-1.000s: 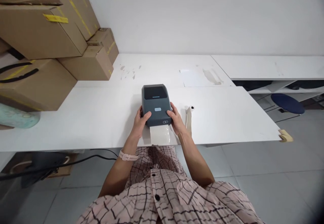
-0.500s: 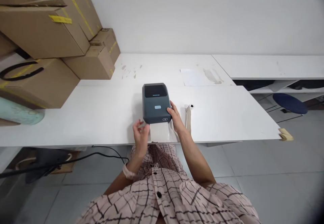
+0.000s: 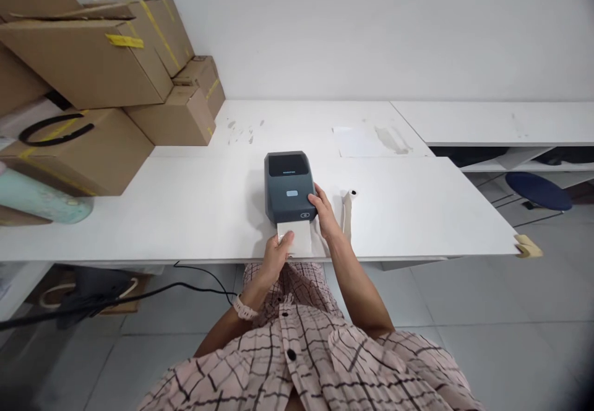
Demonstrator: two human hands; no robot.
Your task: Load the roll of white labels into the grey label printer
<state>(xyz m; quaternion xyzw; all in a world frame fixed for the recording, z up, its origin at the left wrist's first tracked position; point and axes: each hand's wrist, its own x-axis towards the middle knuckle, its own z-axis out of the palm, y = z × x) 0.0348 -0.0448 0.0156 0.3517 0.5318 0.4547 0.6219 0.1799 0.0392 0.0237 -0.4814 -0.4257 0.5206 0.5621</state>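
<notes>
A dark grey label printer (image 3: 290, 189) stands near the front edge of the white table. From its front slot a strip of white label paper (image 3: 301, 237) hangs out towards me. My left hand (image 3: 277, 253) pinches the left side of that strip, thumb on top; the fingers beneath are partly hidden. Around the printer's right front corner, my right hand (image 3: 323, 211) is wrapped, with its thumb on the top face. A small roll of paper (image 3: 351, 194), its loose end trailing towards me, lies just right of that hand.
Several cardboard boxes (image 3: 93, 58) are stacked at the left, with a mint-green bottle (image 3: 51, 197) beside them. A white sheet (image 3: 356, 142) lies at the back. Tape (image 3: 528, 246) covers the table's right corner. A blue stool (image 3: 538, 190) stands beyond, and a black cable (image 3: 185, 284) runs below the table.
My left hand has moved right from beside the printer's front corner and has taken hold of the paper strip. My right hand stays on the printer. The view has shifted slightly.
</notes>
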